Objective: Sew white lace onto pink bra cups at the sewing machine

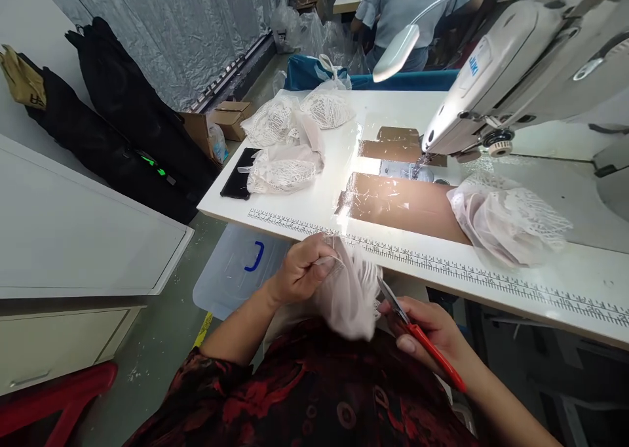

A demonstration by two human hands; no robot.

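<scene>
My left hand point(303, 268) is closed on a pale lace bra cup piece point(348, 297), pinching its upper edge in front of the table's near edge. The piece hangs down over my lap, its lower part slightly blurred. In my right hand point(432, 329) are red-handled scissors point(426, 345), their blades pointing up and left, close beside the lace. Whether the blades touch the fabric I cannot tell. More white lace pieces point(282, 168) lie on the left of the table, and another lace bundle point(508, 217) sits at the right below the sewing machine.
The white sewing table point(314, 211) has a printed ruler along its near edge. A sewing machine point(491, 73) and a lamp point(397, 52) overhang it. A phone-like black slab point(238, 175) lies under lace. A clear plastic box point(230, 270) stands below left. Another person point(407, 14) sits beyond.
</scene>
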